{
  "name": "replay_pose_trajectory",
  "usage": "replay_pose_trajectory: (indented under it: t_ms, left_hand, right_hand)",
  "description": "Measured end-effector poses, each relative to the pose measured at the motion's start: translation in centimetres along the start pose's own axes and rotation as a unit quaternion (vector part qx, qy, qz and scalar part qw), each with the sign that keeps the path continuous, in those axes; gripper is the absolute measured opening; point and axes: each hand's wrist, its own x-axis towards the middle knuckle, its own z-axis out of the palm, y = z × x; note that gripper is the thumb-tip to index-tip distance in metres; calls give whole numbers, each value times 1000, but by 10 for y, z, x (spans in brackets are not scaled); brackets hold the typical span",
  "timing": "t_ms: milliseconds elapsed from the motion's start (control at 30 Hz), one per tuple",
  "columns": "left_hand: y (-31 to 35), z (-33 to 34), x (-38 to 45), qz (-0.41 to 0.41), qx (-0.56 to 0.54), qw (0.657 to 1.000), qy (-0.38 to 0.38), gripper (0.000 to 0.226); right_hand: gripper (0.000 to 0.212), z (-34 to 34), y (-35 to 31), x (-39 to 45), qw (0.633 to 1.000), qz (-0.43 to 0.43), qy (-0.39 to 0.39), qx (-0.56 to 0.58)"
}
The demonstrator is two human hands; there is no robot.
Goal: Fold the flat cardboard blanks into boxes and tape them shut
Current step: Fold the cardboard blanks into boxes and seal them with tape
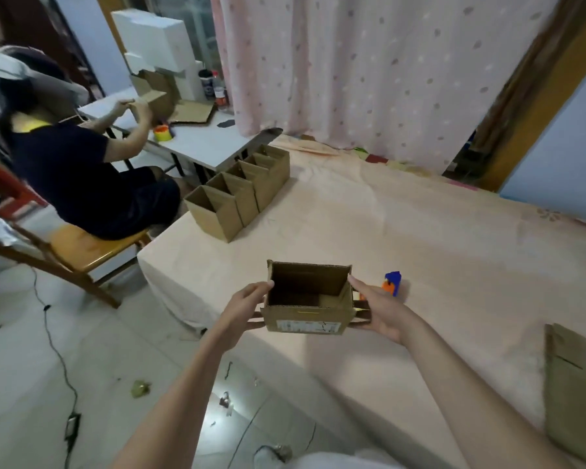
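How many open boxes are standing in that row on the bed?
4, side by side in a diagonal row by the bed's left edge: nearest box, second box, third box, farthest box. More may be hidden.

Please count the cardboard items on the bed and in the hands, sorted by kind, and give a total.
Open box held between the left hand and right hand: 1
Open boxes in a row on the bed: 4
Flat blanks at the right edge (stack depth unclear): 1
Total: 6
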Motion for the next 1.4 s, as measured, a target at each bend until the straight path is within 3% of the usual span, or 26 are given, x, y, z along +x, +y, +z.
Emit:
replay_pose_trajectory:
  t_ms: [233,533,900,1100,1400]
  left_hand:
    - [7,-95,17,-2,-17,999,34,48]
    - [40,-167,81,3,-13,999,35,47]
    - [115,-194,200,-19,54,997,-60,76]
    - [129,-203,227,-36,52,993,-103,65]
    - [126,-226,248,-58,62,983,-164,69]
  right_hand:
    - [52,91,-36,39,1000,4,-28,-11]
    - [49,141,-79,118,999,-7,-31,-5]
    - [41,145,-115,189,994,-8,41,100]
    - [44,147,-125,198,992,7,59,108]
    - [39,179,-116,194,981,28,137,131]
